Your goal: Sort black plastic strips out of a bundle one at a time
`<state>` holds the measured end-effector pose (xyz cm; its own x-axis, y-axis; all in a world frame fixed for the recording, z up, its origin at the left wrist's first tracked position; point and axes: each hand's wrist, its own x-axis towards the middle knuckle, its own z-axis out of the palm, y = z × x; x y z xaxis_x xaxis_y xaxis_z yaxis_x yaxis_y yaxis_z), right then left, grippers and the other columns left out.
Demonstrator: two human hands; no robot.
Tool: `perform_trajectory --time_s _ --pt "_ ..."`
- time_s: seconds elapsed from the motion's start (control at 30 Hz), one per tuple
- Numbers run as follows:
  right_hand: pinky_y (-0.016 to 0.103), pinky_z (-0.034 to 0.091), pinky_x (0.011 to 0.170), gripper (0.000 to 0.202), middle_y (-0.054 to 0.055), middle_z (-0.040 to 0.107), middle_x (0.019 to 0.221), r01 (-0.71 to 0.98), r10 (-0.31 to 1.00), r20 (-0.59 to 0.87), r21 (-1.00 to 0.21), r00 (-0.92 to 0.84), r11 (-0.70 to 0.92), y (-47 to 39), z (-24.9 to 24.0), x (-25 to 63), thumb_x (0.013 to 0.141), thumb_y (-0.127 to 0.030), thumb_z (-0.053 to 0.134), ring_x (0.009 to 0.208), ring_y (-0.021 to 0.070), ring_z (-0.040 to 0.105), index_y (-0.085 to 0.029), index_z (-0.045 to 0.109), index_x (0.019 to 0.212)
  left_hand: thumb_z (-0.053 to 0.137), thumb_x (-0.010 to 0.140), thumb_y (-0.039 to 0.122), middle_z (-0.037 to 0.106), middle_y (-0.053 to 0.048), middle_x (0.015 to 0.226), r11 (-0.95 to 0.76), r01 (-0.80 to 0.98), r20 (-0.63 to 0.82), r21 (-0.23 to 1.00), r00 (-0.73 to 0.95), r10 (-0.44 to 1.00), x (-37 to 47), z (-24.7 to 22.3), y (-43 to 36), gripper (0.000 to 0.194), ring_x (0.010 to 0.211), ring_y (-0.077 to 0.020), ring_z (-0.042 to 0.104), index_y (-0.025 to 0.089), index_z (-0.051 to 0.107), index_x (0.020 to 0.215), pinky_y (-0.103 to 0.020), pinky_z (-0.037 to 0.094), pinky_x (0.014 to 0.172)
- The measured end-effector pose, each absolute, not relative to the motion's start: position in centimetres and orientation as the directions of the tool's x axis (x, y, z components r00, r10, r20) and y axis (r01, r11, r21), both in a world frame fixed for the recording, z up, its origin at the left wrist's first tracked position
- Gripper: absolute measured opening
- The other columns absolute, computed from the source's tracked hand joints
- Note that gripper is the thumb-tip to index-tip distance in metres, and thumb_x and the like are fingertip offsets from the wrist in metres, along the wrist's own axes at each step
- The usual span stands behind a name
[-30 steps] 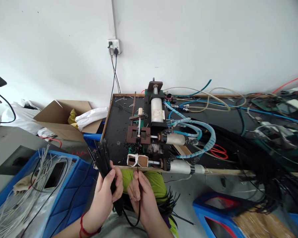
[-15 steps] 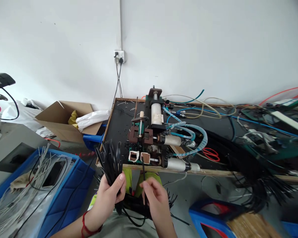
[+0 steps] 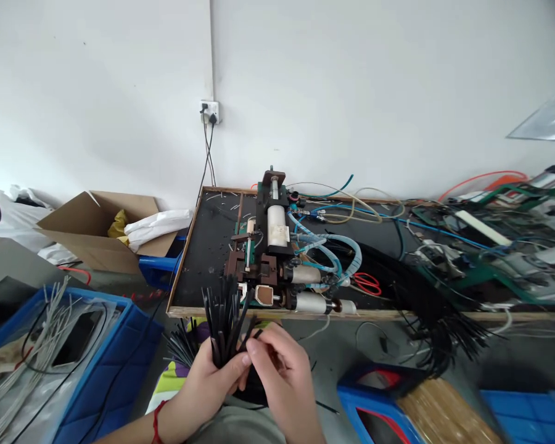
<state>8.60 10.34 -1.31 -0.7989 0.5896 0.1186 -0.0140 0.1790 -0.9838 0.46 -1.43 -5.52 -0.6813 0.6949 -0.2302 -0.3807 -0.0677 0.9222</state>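
Observation:
A bundle of black cables (image 3: 225, 317) stands upright in my left hand (image 3: 213, 377), whose fingers wrap round its lower part. My right hand (image 3: 280, 376) meets the left one at the bundle, with its thumb and fingers pinched on a black cable end (image 3: 250, 333). Just beyond both hands, at the bench's front edge, is a pneumatic machine (image 3: 277, 228) with white cylinders and a pair of small clamp blocks (image 3: 264, 295). The bundle's tips partly cover the left clamp block. More black cables (image 3: 185, 345) lie across my lap, partly hidden by my hands.
A blue crate (image 3: 115, 345) with pale cables and a phone (image 3: 78, 336) stands at left. Behind it sits an open cardboard box (image 3: 97, 234). Black cables (image 3: 425, 314) hang over the edge of the bench (image 3: 203, 246) at right, above a blue stool (image 3: 374, 394).
My right hand has moved from below the clamp blocks to the bundle, bringing its cable away from them. The left hand and bundle have shifted slightly right in view. The camera has turned right.

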Motion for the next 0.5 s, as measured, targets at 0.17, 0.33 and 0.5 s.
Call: perform_trajectory --time_s 0.17,0.33,0.5 --pt "0.025 0.041 0.058 0.037 -0.002 0.054 0.069 -0.126 0.712 0.158 -0.987 -0.684 0.099 10.8 -2.8 7.4 0.100 -0.047 0.067 0.063 0.0141 0.051 -0.020 0.067 0.074 0.071 0.086 0.072 0.067 -0.007 0.057 -0.102 -0.248 -0.141 0.963 -0.792 0.593 0.0 -4.5 -1.4 0.059 0.044 -0.0126 0.051 0.016 0.069 0.066 -0.024 0.040 0.043" --pt "0.023 0.045 0.054 0.031 -0.004 0.061 0.058 -0.143 0.736 0.127 -0.989 -0.665 0.041 10.4 -4.5 7.6 0.109 -0.046 0.051 0.051 0.0134 0.057 -0.023 0.064 0.093 0.071 0.090 0.066 0.051 0.001 0.046 -0.130 -0.160 -0.090 0.978 -0.897 0.433 -1.4 -3.9 -1.4 0.055 0.043 -0.0113 0.046 0.018 0.071 0.065 -0.023 0.042 0.047" --pt "0.024 0.035 0.049 0.029 -0.005 0.055 0.055 -0.019 0.431 0.106 -0.980 -0.896 0.200 10.0 -4.0 7.3 0.105 -0.042 0.055 0.048 0.0125 0.052 -0.020 0.067 0.091 0.088 0.075 0.063 0.039 0.011 0.048 -0.148 -0.341 -0.226 0.928 -0.834 0.504 -1.8 -4.7 -1.3 0.051 0.040 -0.0056 0.028 0.017 0.071 0.090 -0.018 0.023 0.039"
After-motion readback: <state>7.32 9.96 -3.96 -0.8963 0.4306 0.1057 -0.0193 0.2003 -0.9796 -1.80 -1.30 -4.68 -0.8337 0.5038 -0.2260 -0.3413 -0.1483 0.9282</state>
